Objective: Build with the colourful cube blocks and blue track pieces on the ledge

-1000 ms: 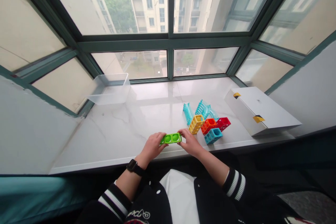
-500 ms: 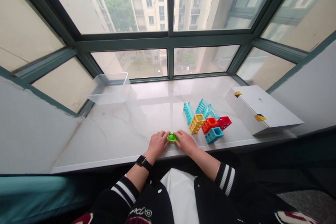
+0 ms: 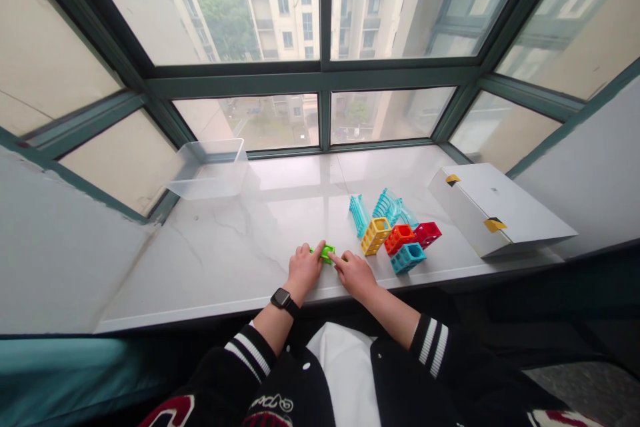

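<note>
Holding the green block (image 3: pixel 327 252) near the sill's (image 3: pixel 240 260) front edge, left-hand (image 3: pixel 305 268) fingers are steadying it; the right hand (image 3: pixel 356 275), having loosened its clasp, is apparently prodding with one finger, its spread unclear.

Sill (image 3: pixel 250 247): glossy, smooth, veined; stone or tile, can't tell. Green block (image 3: pixel 328 253): smooth plastic, shiny. Yellow block (image 3: pixel 373 239), orange block (image 3: pixel 397 241), red block (image 3: pixel 429 235), blue block (image 3: pixel 407 260): opaque plastic, light sheen. Tracks (image 3: pixel 359 217): translucent plastic, glossy. Tub (image 3: pixel 215 188): clear plastic, slightly cloudy. Box (image 3: pixel 525 207): smooth, low sheen; card or plastic unclear. Frame (image 3: pixel 270 87): looks like painted metal, satin. Panes (image 3: pixel 400 7): glass, hazy. Wall (image 3: pixel 55 247): matt, ragged along frame. Watch (image 3: pixel 281 297): glossy face. Jacket (image 3: pixel 415 393): matt cloth, ribbed knit cuffs (image 3: pixel 431 347). Shirt (image 3: pixel 340 367): matt cloth.
</note>
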Motion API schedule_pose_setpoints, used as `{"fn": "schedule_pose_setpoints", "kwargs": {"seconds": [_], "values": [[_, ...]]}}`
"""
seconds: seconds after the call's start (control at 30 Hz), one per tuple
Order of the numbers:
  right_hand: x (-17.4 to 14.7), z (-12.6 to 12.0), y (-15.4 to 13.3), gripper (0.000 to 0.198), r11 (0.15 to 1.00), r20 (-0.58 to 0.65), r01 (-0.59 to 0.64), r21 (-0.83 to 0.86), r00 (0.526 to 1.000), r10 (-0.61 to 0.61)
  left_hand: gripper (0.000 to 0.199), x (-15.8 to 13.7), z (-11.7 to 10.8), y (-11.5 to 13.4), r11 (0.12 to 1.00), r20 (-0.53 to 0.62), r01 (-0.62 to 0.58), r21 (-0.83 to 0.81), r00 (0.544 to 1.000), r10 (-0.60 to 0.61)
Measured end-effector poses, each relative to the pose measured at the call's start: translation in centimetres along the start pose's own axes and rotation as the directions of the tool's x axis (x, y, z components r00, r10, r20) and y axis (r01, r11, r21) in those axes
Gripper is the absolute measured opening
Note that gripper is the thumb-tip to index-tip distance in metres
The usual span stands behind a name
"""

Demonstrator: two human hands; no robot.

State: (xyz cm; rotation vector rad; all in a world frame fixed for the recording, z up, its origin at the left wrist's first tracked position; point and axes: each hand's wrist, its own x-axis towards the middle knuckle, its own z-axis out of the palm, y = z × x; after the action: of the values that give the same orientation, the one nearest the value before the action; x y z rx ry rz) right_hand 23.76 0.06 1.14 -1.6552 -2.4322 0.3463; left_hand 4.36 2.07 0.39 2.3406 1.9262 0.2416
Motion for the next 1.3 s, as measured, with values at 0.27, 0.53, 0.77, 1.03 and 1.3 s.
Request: {"fn": "schedule_pose_setpoints", "kwargs": {"seconds": [0.27, 0.53, 0.77, 1.03, 1.3], "values": [[1.4, -0.9, -1.4, 0.059, 0.982, 0.192, -0.105, -0.155, 0.972, 0.134, 0.053, 1.3, 0.1, -1.7, 0.992, -0.038, 0.126, 0.026, 0.991, -0.125], [5.9, -1.1, -2.1, 0.062, 0.978, 0.228, -0.166, -0.128, 0.955, 0.192, 0.037, 0.9, -0.5, -5.3, 0.991, -0.021, 0.114, 0.063, 0.993, -0.113], [6.3, -1.4, -2.1, 0.061, 0.985, 0.181, -0.154, -0.083, 0.969, 0.166, 0.057, 1.4, -1.1, -5.3, 0.973, 0.003, 0.212, 0.094, 0.977, -0.213], [2.4, -2.2, -1.8, 0.062, 0.992, 0.095, -0.122, 0.030, 0.988, 0.118, 0.070, 1.0, -0.8, -5.4, 0.982, -0.121, 0.188, 0.012, 0.975, -0.185], [-1.0, -4.2, -1.4, 0.067, 0.988, -0.033, -0.031, 0.152, 0.999, 0.036, 0.024, -0.8, -0.7, -7.4, 0.994, -0.172, 0.104, 0.013, 0.980, -0.101]]}}
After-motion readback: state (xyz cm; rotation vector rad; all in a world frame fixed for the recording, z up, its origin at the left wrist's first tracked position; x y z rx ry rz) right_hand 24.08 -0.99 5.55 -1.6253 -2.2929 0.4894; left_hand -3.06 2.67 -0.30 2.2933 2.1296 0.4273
